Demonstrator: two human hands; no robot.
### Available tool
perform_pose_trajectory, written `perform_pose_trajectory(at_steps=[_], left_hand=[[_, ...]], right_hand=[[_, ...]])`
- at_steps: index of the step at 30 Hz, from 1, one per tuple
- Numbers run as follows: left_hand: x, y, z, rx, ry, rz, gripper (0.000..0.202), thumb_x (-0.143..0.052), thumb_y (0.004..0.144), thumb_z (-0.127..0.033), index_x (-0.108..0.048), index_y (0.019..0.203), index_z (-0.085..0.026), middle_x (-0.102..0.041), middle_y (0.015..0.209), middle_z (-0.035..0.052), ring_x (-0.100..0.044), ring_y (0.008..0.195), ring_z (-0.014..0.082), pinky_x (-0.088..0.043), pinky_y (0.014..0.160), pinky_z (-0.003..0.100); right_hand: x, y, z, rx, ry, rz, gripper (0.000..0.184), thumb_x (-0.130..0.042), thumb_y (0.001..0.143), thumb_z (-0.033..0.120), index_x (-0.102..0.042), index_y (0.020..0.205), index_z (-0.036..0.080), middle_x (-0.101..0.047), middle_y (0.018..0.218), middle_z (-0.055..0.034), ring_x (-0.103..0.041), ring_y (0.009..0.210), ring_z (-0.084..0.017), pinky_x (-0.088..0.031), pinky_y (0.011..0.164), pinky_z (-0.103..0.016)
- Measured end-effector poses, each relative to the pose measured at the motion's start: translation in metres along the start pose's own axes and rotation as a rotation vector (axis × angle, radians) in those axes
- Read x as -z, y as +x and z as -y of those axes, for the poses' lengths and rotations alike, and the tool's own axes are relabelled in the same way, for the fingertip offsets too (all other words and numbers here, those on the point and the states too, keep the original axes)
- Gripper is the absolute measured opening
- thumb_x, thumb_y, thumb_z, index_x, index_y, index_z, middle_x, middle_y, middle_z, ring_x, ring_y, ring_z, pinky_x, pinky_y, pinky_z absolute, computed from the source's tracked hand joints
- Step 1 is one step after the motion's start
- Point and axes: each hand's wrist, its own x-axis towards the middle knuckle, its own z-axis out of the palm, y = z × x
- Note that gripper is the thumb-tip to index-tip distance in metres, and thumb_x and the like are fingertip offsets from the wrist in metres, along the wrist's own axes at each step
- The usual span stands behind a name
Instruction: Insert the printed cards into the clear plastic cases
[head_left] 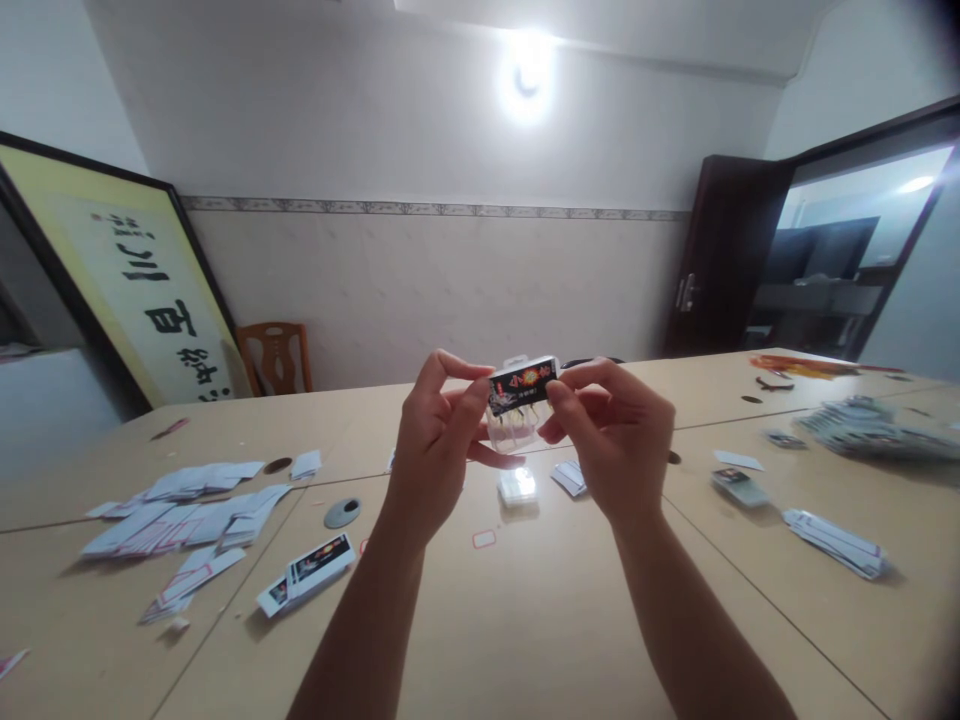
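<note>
Both hands hold up a small clear plastic box above the table, its upper part covered by a black printed label. Fingers of my left hand close on the left side of the box, with the thumb at the label's left end. At the label's right end, my right hand pinches with thumb and forefinger. Thin dark items show through the clear lower part, too small to name. Below the hands, another clear box lies on the table, and a small stack of white cards is beside it.
Piles of white cards and black-printed cards lie on the left of the table. To the right are a clear box with a dark label, a card stack and a heap of plastic packs.
</note>
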Motion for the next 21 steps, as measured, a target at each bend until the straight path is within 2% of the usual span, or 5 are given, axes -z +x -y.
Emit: perform_pose_trajectory(at_steps=[7,12,18,21], left_hand=[[-0.001,0.001,0.000,0.005,0.030,0.001,0.031,-0.066,0.091,-0.045,-0.045,0.095,-0.022,-0.074,0.084,-0.0009,-0.076,0.061,0.0222,-0.065,0.043,0.029],[-0.004,0.001,0.002,-0.051,0.118,-0.057,0.032,-0.065,0.091,-0.048,-0.046,0.095,-0.022,-0.073,0.082,-0.0004,-0.076,0.063,0.0211,-0.065,0.044,0.028],[-0.004,0.002,0.009,-0.124,0.221,-0.098,0.031,-0.063,0.093,-0.049,-0.049,0.096,-0.021,-0.071,0.082,0.0003,-0.073,0.063,0.0169,-0.066,0.047,0.029],[-0.004,0.003,0.013,-0.164,0.271,-0.095,0.029,-0.061,0.094,-0.049,-0.050,0.098,-0.022,-0.070,0.079,-0.0004,-0.072,0.063,0.0154,-0.066,0.050,0.028]], right_hand=[[0.000,0.001,-0.003,-0.014,0.014,0.002,0.018,-0.075,0.081,0.029,-0.063,0.070,0.021,-0.062,0.062,0.0042,-0.062,0.043,-0.010,-0.051,0.040,-0.023],[-0.002,0.004,-0.009,0.001,0.029,-0.047,0.021,-0.077,0.080,0.030,-0.062,0.068,0.022,-0.062,0.066,0.0038,-0.066,0.046,-0.012,-0.054,0.041,-0.024],[-0.005,0.010,-0.020,-0.149,0.147,0.015,0.024,-0.076,0.083,0.035,-0.063,0.070,0.020,-0.066,0.053,0.0035,-0.070,0.048,-0.015,-0.059,0.047,-0.024],[-0.004,0.013,-0.026,-0.230,0.182,0.009,0.027,-0.075,0.083,0.038,-0.063,0.069,0.019,-0.069,0.059,0.0015,-0.071,0.049,-0.016,-0.062,0.046,-0.026]])
